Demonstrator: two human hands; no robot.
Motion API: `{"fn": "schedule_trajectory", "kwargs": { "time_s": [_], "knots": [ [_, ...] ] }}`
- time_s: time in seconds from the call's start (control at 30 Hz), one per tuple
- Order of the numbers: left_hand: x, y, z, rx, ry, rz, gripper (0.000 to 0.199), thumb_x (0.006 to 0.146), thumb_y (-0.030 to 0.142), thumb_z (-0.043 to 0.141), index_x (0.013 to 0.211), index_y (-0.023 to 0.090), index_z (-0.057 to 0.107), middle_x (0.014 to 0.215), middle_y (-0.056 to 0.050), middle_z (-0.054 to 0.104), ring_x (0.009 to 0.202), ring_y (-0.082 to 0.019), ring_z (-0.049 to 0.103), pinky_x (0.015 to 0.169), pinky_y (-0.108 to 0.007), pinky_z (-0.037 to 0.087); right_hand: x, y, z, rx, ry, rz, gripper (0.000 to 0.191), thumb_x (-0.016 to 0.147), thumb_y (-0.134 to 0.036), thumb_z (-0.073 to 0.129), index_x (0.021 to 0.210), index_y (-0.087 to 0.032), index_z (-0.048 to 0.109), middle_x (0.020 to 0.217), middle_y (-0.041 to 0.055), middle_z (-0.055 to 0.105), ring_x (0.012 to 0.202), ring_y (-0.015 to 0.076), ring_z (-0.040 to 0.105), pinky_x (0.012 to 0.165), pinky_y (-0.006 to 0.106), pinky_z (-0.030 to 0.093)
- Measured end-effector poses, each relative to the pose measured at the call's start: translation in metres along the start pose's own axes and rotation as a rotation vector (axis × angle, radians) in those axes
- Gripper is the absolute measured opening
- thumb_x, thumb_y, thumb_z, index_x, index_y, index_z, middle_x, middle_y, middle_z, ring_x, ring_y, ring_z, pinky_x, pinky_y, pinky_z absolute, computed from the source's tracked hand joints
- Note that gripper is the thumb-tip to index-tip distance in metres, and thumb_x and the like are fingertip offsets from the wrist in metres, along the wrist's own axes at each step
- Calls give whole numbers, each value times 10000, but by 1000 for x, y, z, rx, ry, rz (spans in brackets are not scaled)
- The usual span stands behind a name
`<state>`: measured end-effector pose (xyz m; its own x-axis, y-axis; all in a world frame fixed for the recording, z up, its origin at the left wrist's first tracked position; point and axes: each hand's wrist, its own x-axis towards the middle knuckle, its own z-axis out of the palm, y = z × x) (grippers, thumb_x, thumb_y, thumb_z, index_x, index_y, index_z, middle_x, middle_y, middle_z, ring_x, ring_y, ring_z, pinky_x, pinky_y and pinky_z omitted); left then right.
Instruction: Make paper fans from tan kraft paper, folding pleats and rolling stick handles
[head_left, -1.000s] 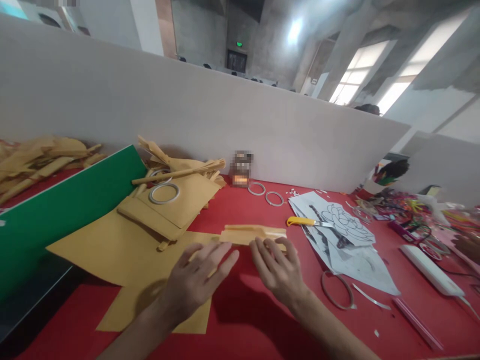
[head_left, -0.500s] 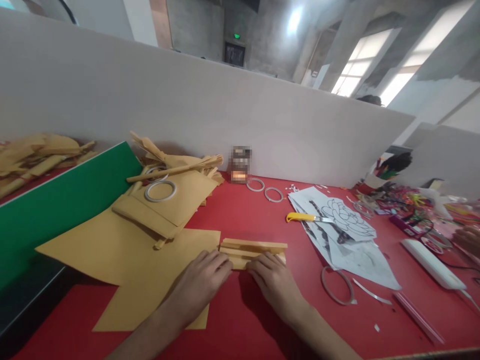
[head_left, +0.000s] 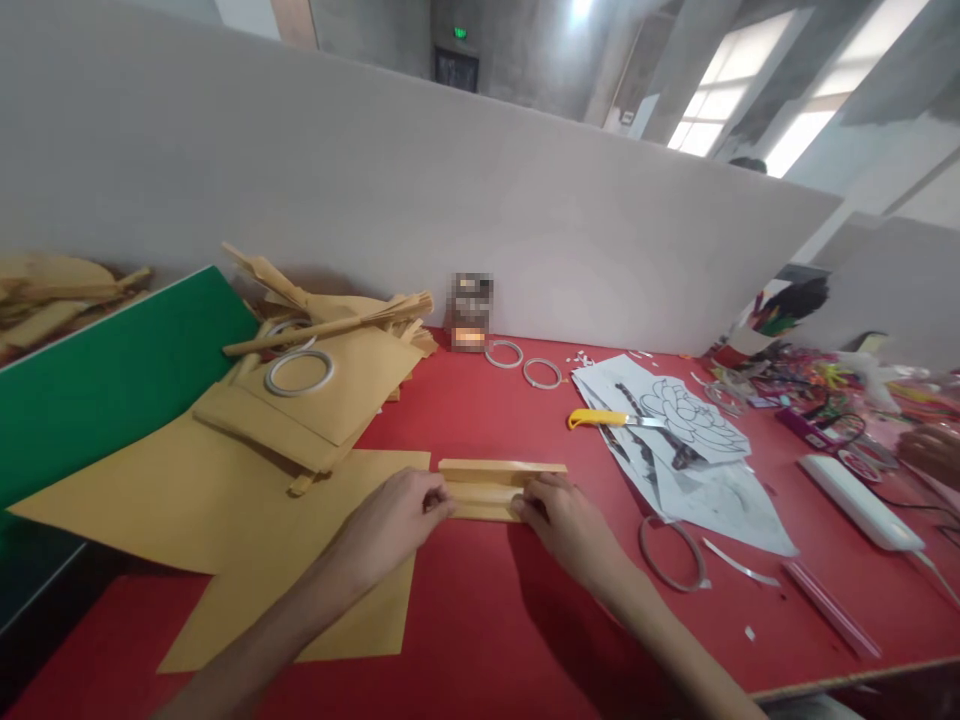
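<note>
A narrow piece of folded brown kraft paper (head_left: 484, 497) lies on the red table, its long edges turned up into flaps. My left hand (head_left: 409, 508) is closed, thumb and fingers pinching its left end. At the other end, my right hand (head_left: 562, 512) pinches the paper too, fingers curled over the near edge. Large flat sheets of kraft paper (head_left: 352, 590) lie under and beside my left forearm. Behind them rises a pile of folded kraft paper (head_left: 360, 385) with a roll of tape (head_left: 298, 373) on top.
A yellow craft knife (head_left: 600, 419) rests on printed flower drawings (head_left: 697, 500) to the right. Tape rolls (head_left: 542, 374) lie near the white partition (head_left: 525, 220). A green board (head_left: 127, 350) stands at left. At the right edge is another person's hand (head_left: 930, 450), near a white device (head_left: 862, 503).
My fingers have gone from lying flat over the folded paper to pinching its two ends. My right hand has shifted slightly right. The view has tilted down a little.
</note>
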<state>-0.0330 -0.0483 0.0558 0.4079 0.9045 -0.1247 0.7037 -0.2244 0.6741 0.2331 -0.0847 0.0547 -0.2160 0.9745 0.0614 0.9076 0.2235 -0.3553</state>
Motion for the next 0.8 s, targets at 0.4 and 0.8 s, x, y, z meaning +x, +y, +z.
{"fn": "schedule_trajectory", "kwargs": {
  "time_s": [0.4,0.8],
  "knots": [
    [23,-14,-14,27,-139,-67,406,864,499,670,645,219,475,637,33,552,600,-153,481,585,-312,244,-6,17,3,129,8,23,250,1018,-254,674,773,-224,638,930,51,710,842,224,683,711,319,472],
    [20,-17,-20,-88,-168,-62,376,854,476,692,642,211,531,646,30,526,629,-154,471,578,-300,266,-10,24,8,225,17,-1,282,998,-288,711,756,-230,576,885,38,672,836,221,647,699,320,490]
  ]
}}
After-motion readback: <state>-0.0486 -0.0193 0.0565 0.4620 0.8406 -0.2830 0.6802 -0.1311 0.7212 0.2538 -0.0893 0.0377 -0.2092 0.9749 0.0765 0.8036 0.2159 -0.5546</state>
